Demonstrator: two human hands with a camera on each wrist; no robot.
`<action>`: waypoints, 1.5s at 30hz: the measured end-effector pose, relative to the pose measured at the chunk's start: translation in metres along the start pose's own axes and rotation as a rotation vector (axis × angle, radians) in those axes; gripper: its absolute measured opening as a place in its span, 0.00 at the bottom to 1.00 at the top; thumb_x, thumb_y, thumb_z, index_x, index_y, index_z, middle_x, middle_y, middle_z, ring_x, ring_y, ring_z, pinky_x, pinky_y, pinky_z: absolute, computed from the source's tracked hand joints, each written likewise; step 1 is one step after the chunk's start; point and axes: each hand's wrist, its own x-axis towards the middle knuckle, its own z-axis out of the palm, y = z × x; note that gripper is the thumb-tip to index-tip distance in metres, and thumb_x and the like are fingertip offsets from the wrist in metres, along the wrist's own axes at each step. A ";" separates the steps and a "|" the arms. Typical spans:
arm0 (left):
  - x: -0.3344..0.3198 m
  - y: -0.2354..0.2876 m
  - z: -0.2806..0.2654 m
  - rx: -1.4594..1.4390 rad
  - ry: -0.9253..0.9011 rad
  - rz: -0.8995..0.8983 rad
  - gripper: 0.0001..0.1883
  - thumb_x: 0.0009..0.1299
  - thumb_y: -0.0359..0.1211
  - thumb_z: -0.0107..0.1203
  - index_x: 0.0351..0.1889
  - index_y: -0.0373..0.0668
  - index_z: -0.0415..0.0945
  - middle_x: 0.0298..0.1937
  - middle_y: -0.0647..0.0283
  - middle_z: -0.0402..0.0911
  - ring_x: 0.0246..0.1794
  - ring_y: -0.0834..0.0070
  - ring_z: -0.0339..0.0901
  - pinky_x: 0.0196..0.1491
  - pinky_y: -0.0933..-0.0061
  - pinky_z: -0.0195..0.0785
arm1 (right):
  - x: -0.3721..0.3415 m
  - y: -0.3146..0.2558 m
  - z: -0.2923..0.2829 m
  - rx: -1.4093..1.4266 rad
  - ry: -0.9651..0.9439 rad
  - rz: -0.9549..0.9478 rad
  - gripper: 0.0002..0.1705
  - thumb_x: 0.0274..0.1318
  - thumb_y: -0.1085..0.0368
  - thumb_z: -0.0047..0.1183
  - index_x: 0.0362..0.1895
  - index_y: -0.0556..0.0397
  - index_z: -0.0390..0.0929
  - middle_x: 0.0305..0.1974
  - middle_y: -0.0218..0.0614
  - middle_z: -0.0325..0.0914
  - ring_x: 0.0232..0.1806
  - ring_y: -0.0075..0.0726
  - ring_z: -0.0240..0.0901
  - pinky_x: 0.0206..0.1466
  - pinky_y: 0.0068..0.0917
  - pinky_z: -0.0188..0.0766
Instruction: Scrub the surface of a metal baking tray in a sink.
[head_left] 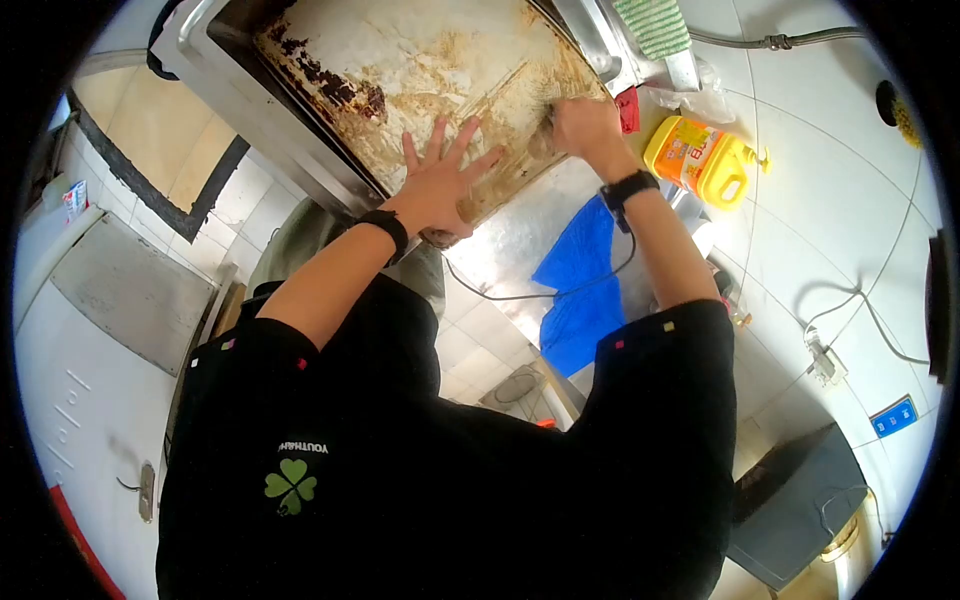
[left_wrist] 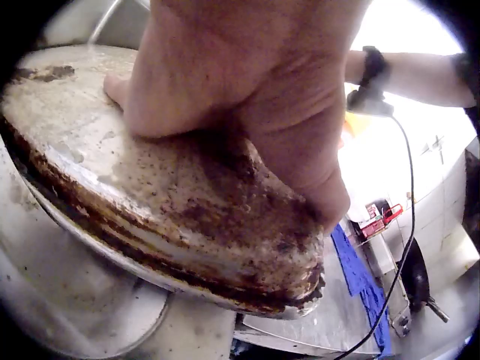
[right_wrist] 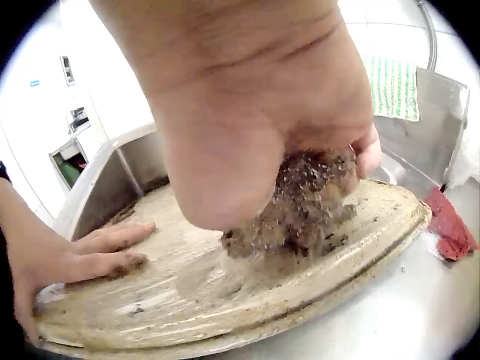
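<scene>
Metal sink (head_left: 282,140): left of the table (head_left: 570,188).
Tray (head_left: 440,45): at the sink, beneath both hands.
Left hand (head_left: 437,190): fingers apart, resting on the tray's near side.
Right hand (head_left: 588,130): fingers clamped on a scourer (right_wrist: 304,199), tray's right side.
Scrubbing: apparently partway; pale patches show, brown stains and dark crust at left remain.

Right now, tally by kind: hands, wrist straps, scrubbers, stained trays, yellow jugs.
Hands: 2 (left hand, right hand)
Wrist straps: 2 (left strap, right strap)
Scrubbers: 1 (dark scrubber, gripped by the right hand)
Stained trays: 1 (stained tray)
Yellow jugs: 1 (yellow jug)
Total: 7
</scene>
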 end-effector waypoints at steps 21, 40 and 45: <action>0.003 0.000 0.005 0.007 -0.018 -0.006 0.68 0.36 0.51 0.76 0.77 0.69 0.42 0.79 0.56 0.23 0.76 0.39 0.16 0.62 0.18 0.19 | 0.010 -0.007 -0.008 0.086 0.027 -0.017 0.15 0.48 0.59 0.51 0.36 0.51 0.84 0.38 0.45 0.84 0.42 0.48 0.82 0.42 0.42 0.77; 0.002 -0.001 0.004 -0.004 -0.020 -0.001 0.68 0.38 0.51 0.75 0.77 0.69 0.41 0.79 0.55 0.23 0.76 0.39 0.16 0.63 0.18 0.20 | -0.015 -0.001 0.004 0.076 -0.086 0.063 0.20 0.50 0.55 0.50 0.44 0.53 0.81 0.44 0.46 0.82 0.48 0.50 0.80 0.51 0.47 0.73; 0.001 0.002 0.003 0.003 -0.038 0.012 0.67 0.38 0.50 0.75 0.77 0.68 0.41 0.79 0.55 0.22 0.76 0.40 0.15 0.63 0.19 0.19 | -0.008 0.011 0.009 0.128 -0.132 0.150 0.22 0.52 0.53 0.49 0.48 0.49 0.79 0.46 0.44 0.82 0.49 0.48 0.80 0.51 0.47 0.73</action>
